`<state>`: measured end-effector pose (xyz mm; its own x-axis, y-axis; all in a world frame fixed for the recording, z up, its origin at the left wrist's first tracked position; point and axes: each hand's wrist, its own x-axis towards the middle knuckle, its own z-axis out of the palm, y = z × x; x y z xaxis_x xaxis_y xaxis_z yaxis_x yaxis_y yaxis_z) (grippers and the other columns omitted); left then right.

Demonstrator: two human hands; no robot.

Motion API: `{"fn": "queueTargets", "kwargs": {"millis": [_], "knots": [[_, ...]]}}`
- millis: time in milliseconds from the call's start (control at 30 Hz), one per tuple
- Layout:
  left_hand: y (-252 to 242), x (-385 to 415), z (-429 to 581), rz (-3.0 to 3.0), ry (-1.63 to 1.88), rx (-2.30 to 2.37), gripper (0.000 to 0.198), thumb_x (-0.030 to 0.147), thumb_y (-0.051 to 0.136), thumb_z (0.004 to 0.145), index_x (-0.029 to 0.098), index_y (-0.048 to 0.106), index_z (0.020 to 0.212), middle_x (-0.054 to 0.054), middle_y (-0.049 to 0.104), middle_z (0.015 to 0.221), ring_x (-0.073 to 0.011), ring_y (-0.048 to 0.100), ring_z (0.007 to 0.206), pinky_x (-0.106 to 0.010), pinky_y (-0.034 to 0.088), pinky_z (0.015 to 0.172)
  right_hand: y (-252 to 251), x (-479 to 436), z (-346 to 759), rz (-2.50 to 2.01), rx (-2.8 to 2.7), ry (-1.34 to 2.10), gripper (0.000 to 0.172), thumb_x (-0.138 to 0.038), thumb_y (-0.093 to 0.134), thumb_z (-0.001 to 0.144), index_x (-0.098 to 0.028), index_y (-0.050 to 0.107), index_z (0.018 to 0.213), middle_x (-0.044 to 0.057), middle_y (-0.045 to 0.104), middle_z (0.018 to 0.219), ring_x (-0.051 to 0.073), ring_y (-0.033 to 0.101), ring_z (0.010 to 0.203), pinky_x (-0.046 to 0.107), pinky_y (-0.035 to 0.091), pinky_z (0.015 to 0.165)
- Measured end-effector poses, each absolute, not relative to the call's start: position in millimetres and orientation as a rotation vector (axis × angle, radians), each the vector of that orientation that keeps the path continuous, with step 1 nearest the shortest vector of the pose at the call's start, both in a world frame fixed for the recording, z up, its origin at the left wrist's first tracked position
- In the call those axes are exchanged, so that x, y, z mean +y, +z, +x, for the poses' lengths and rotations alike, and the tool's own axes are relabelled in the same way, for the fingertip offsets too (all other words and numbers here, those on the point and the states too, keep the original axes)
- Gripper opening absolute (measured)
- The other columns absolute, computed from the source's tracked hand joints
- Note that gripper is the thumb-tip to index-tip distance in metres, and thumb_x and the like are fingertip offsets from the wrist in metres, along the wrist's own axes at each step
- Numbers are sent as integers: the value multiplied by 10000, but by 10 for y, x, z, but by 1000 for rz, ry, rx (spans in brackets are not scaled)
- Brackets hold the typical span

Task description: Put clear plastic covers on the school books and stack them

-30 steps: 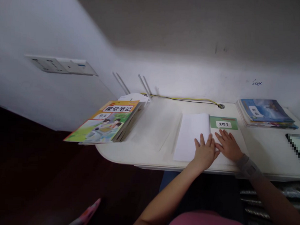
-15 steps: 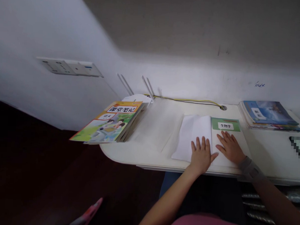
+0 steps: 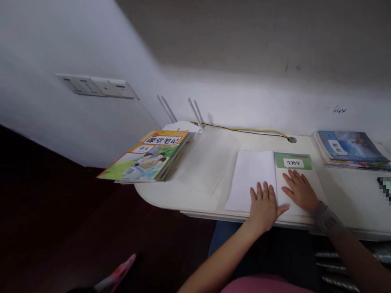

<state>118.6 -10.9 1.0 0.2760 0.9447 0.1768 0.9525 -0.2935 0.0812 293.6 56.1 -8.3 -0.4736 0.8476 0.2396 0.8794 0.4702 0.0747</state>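
Observation:
An opened-out book with a white left side and a green-topped right side point(image 3: 293, 162) lies on the white desk point(image 3: 168, 197) near its front edge. My left hand point(image 3: 264, 208) rests flat, fingers spread, across the lower part of the white sheet point(image 3: 250, 178) and the fold. On the right side, just under the green title band, my right hand point(image 3: 299, 189) lies with its fingers apart. A grey band circles my right wrist. Neither hand grips anything.
Books with an orange and green cover point(image 3: 147, 155) are stacked at the desk's left end, before a white router point(image 3: 183, 127). A blue-topped book stack point(image 3: 352, 147) stands at back right, a blurred device point(image 3: 389, 191) at the right edge. A cable point(image 3: 244, 130) runs along the wall.
The white sheet now lies flatter, with fewer creases. My left hand has shifted slightly down and right; my right hand stays nearly in place. The view has moved a little.

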Motion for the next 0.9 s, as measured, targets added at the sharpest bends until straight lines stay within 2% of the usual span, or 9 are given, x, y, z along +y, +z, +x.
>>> {"fn": "queueTargets", "kwargs": {"millis": [167,300,367,467,567,667,733,767,900], "knots": [[64,-71,1057,-2508,-289,-1806,751,611,376,847,23,455,1306,-267,430,1352,-398,375,1273,-554,339,1003,-80,549,2945,-1525,-2555,-265,553,-470,305,926,-159,405,1372,162,359,1443,316,325,1321,497,272,1032],[222,68,689,-2450,-328,-1811,487,355,426,907,90,449,1316,-196,461,1359,-310,398,1283,-448,379,1006,47,599,2903,-1580,-2596,-194,552,-479,309,921,-146,438,1342,175,383,1425,317,352,1305,487,307,1011],[343,154,434,-2288,-314,-1919,458,230,441,889,93,430,1326,-184,416,1398,-308,367,1302,-441,366,1013,139,688,2812,-1579,-2619,-112,562,-484,294,923,-126,448,1328,185,392,1417,303,350,1309,465,329,1001],[506,252,106,-2073,-234,-2133,460,198,459,857,51,440,1293,-226,413,1383,-329,427,1239,-434,420,938,224,868,2580,-1580,-2610,18,634,-513,251,924,-78,370,1370,199,329,1449,291,281,1347,469,290,1035],[592,312,-84,-2043,-147,-2296,348,254,450,852,56,561,1116,-221,557,1193,-330,536,1082,-413,467,825,200,1009,2342,-1620,-2603,155,733,-574,221,909,-43,269,1412,222,237,1480,301,227,1368,504,231,1060],[610,373,-201,-2110,-210,-2454,277,269,392,860,114,619,896,-172,620,1018,-290,592,961,-390,468,795,127,1055,2220,-1648,-2590,197,779,-628,199,887,-64,254,1423,226,188,1492,314,195,1376,537,189,1066],[614,415,-280,-2152,-470,-2589,245,274,398,847,146,606,826,-147,637,974,-268,608,928,-390,459,815,96,1049,2205,-1650,-2574,188,782,-637,188,884,-76,259,1424,222,185,1495,314,184,1379,540,174,1069],[620,433,-322,-2178,-706,-2659,221,289,419,835,157,593,805,-137,644,974,-262,609,936,-390,457,826,89,1043,2207,-1646,-2570,188,781,-636,185,885,-74,258,1424,221,186,1495,310,183,1379,536,170,1072],[685,475,-432,-2176,-2236,-2710,200,379,542,763,183,518,732,-99,609,1162,-254,590,1035,-381,478,833,104,1035,2198,-1648,-2560,214,798,-638,201,885,-53,239,1425,232,188,1492,302,172,1383,521,159,1079]]}}
